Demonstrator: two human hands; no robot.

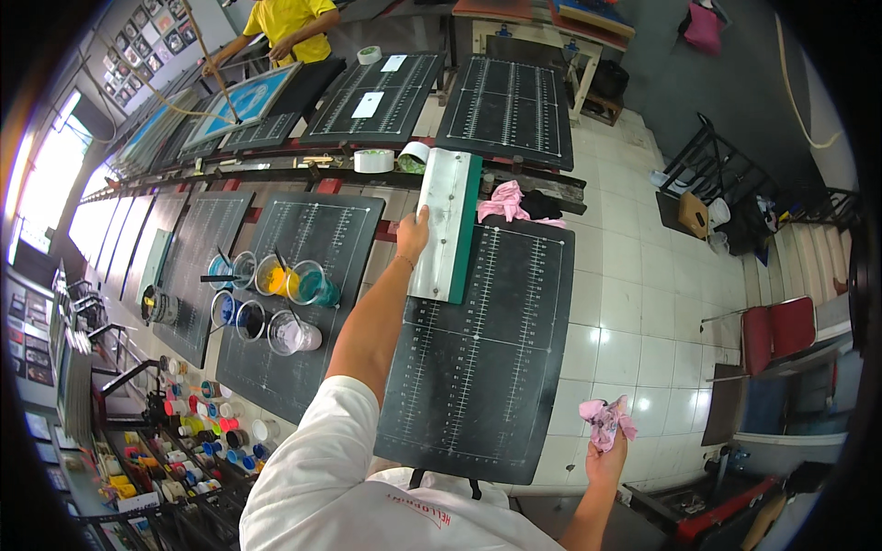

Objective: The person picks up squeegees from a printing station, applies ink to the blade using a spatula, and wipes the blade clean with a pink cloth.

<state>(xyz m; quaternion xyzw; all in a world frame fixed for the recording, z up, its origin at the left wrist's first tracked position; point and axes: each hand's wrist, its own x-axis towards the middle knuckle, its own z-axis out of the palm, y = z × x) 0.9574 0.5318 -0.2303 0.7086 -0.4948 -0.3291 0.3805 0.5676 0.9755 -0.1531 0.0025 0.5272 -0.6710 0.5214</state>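
Note:
My left hand [412, 231] reaches forward and grips the left edge of a long squeegee [447, 225] with a silver metal handle and a green rubber blade. It lies on the far end of a black printing board [478, 367] marked with white ruler lines. My right hand [606, 457] is raised at the lower right, off the board, shut on a crumpled pink rag [607, 418]. More pink and dark cloth [514, 200] lies just beyond the squeegee.
Several open ink tubs [276, 294] stand on the board to the left. Tape rolls [374, 161] sit on the rail behind. Small ink jars [193, 422] crowd a rack at lower left. A person in yellow [285, 23] works at a far table. Red chairs [779, 332] stand right.

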